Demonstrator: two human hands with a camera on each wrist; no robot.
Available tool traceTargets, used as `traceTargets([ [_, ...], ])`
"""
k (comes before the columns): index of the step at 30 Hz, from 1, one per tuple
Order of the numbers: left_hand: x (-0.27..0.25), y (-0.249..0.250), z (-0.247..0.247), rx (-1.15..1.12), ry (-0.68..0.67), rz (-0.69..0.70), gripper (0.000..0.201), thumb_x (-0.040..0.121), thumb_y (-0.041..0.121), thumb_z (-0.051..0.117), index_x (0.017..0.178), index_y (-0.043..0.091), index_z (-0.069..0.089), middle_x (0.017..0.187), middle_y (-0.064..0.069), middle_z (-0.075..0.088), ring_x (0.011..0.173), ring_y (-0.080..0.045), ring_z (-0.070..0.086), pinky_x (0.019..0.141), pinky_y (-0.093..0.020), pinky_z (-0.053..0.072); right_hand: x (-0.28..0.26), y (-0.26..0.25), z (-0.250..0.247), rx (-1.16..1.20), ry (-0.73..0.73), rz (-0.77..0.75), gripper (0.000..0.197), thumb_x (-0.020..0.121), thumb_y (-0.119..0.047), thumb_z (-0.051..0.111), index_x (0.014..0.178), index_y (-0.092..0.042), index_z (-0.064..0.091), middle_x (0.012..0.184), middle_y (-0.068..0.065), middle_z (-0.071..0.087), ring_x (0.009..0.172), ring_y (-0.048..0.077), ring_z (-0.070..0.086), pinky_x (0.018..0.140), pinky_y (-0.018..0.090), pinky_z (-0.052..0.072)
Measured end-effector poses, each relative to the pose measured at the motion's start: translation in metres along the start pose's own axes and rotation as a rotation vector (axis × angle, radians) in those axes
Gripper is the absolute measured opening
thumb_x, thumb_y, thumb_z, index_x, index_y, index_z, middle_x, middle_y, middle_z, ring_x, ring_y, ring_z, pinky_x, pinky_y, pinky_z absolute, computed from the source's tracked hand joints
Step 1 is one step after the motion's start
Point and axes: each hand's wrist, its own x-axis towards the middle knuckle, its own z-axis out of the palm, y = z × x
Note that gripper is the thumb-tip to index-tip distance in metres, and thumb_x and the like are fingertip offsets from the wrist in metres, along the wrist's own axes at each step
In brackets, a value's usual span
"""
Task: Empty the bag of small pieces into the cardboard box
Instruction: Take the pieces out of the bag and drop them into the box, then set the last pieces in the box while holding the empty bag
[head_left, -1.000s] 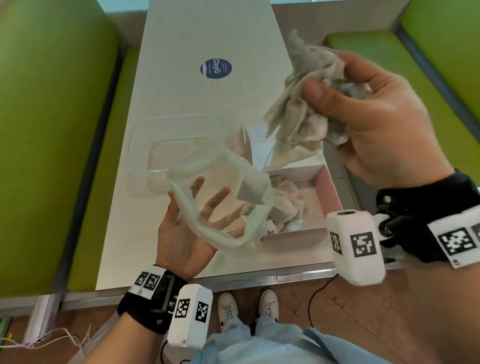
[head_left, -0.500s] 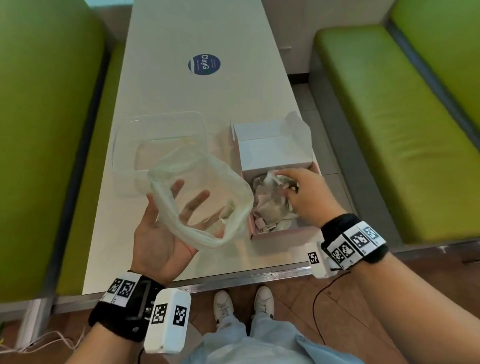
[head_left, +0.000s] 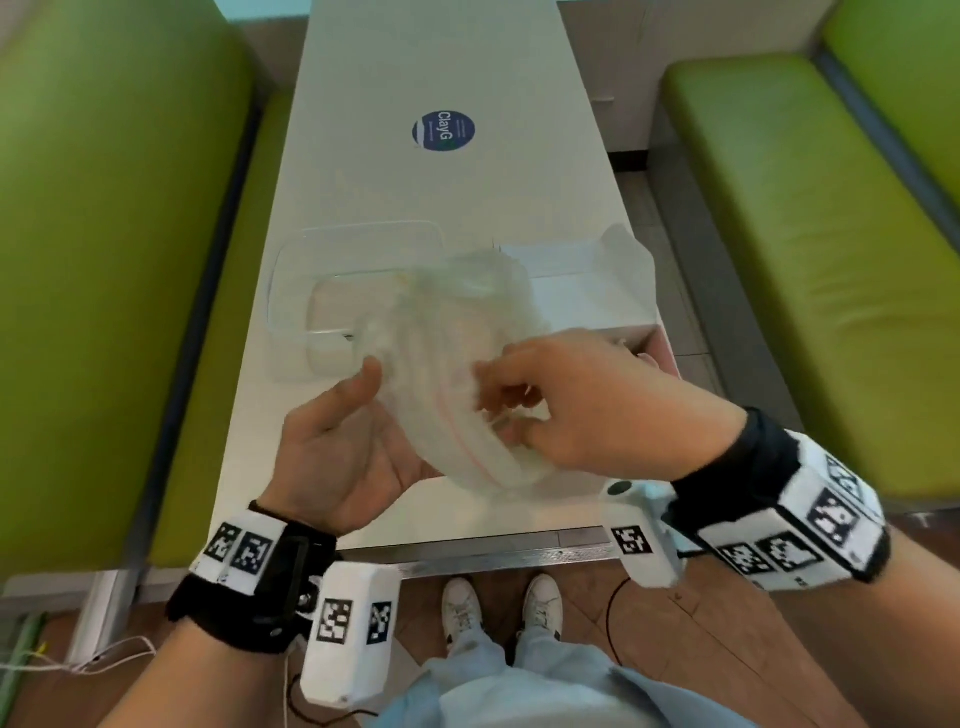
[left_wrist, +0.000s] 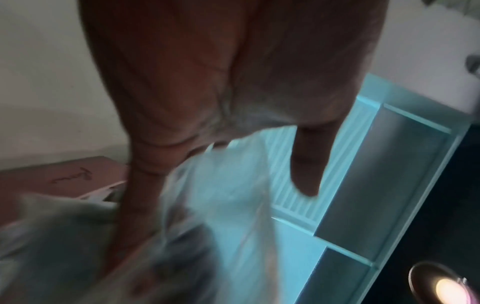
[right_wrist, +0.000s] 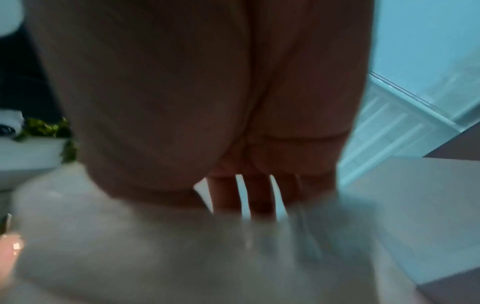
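Observation:
The clear zip bag (head_left: 457, 332) stands upright in my left hand (head_left: 358, 431), palm up, thumb against the bag's side; the fingers are hidden behind the plastic. My right hand (head_left: 566, 405) reaches into the bag's mouth, its curled fingers showing blurred through the plastic; whether they hold anything is unclear. The cardboard box (head_left: 582, 296), white inside with a pink wall, lies open just behind the right hand, its contents hidden. In the left wrist view the bag (left_wrist: 233, 205) runs between thumb and fingers. In the right wrist view my fingers (right_wrist: 226, 195) dip into the blurred bag (right_wrist: 182, 246).
A clear plastic container (head_left: 291, 291) sits on the white table (head_left: 441, 208) left of the box. A round blue sticker (head_left: 443, 131) lies farther back. Green benches (head_left: 104, 260) (head_left: 805, 260) flank the table. The table's metal front edge (head_left: 467, 556) is near my wrists.
The right hand brought a bunch of pieces down into the box, then moved left into the bag's mouth. The left hand tipped the bag more upright.

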Motion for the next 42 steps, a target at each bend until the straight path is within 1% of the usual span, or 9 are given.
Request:
traceTargets([
  [6,-0.01,0.023,-0.008,0.502,0.265,-0.124,0.073,0.068,0.041,0.09,0.132,0.016,0.066,0.131,-0.03,0.063,0.096,-0.034,0.063,0.06,-0.032,0.055,0.017,0.018,0.025,0.163,-0.155,0.245,0.035,0.096,0.0,0.057,0.13,0.002,0.054,0.108,0.001,0.055,0.081,0.009,0.048,0.071,0.013,0.044],
  [11,-0.011,0.001,-0.001,0.376,0.359,-0.286,0.063,0.085,0.069,0.058,0.13,0.026,0.068,0.128,-0.017,0.07,0.114,-0.046,0.064,0.086,-0.059,0.056,0.024,0.007,0.035,0.618,-0.116,0.062,0.024,0.099,0.012,0.042,0.101,-0.003,0.061,0.087,-0.009,0.065,0.076,-0.016,0.059,0.074,0.005,0.046],
  [16,-0.012,-0.011,0.01,0.201,0.175,-0.402,0.067,0.097,0.066,0.036,0.136,0.018,0.062,0.126,-0.029,0.066,0.104,-0.055,0.065,0.055,-0.039,0.064,0.023,0.011,0.035,0.071,-0.355,0.126,0.034,0.1,0.0,0.051,0.133,0.01,0.052,0.138,0.027,0.056,0.125,0.034,0.055,0.097,0.028,0.039],
  [22,-0.006,-0.011,0.011,0.218,0.283,-0.304,0.054,0.099,0.045,0.045,0.141,0.012,0.054,0.121,-0.051,0.051,0.09,-0.054,0.066,0.053,-0.05,0.062,0.029,0.003,0.047,0.194,-0.227,-0.432,0.024,0.084,-0.001,0.049,0.079,0.011,0.07,0.074,0.028,0.071,0.072,0.01,0.052,0.079,-0.01,0.03],
  [27,0.002,-0.013,-0.001,0.252,0.475,-0.167,0.044,0.104,0.046,0.04,0.132,0.022,0.065,0.113,-0.02,0.074,0.094,-0.043,0.059,0.067,-0.049,0.054,0.025,0.007,0.051,0.138,-0.446,-0.393,0.016,0.069,0.017,0.064,0.075,0.007,0.074,0.076,0.017,0.075,0.069,0.021,0.074,0.076,0.014,0.037],
  [30,0.005,-0.015,0.0,0.207,0.466,-0.139,0.043,0.106,0.044,0.038,0.122,0.026,0.073,0.115,-0.023,0.067,0.105,-0.041,0.046,0.079,-0.049,0.046,0.027,0.017,0.066,0.217,-0.326,-0.303,0.025,0.092,0.007,0.053,0.111,0.007,0.07,0.115,0.022,0.07,0.112,0.035,0.064,0.097,0.024,0.031],
  [34,0.005,-0.016,-0.012,0.06,0.46,-0.069,0.049,0.106,0.047,0.034,0.15,0.029,0.047,0.142,-0.019,0.06,0.119,-0.049,0.061,0.087,-0.064,0.055,0.028,0.032,0.067,0.61,0.07,-0.067,0.027,0.081,-0.004,0.065,0.081,-0.028,0.077,0.075,-0.002,0.076,0.068,0.012,0.069,0.069,0.025,0.052],
  [38,-0.001,-0.012,-0.022,-0.04,0.538,0.003,0.043,0.102,0.047,0.042,0.141,0.037,0.056,0.146,-0.018,0.056,0.13,-0.062,0.044,0.092,-0.079,0.044,0.016,0.077,0.062,0.728,0.665,0.264,0.028,0.08,-0.009,0.077,0.096,-0.031,0.077,0.094,0.005,0.072,0.078,0.015,0.066,0.07,0.026,0.055],
  [42,-0.007,-0.006,-0.015,0.019,0.521,0.043,0.043,0.1,0.042,0.046,0.141,0.037,0.057,0.137,-0.016,0.065,0.12,-0.06,0.056,0.087,-0.076,0.049,-0.002,0.109,0.061,0.302,0.396,0.416,0.03,0.081,-0.028,0.075,0.11,-0.036,0.073,0.121,-0.006,0.059,0.103,0.009,0.058,0.098,0.032,0.051],
])
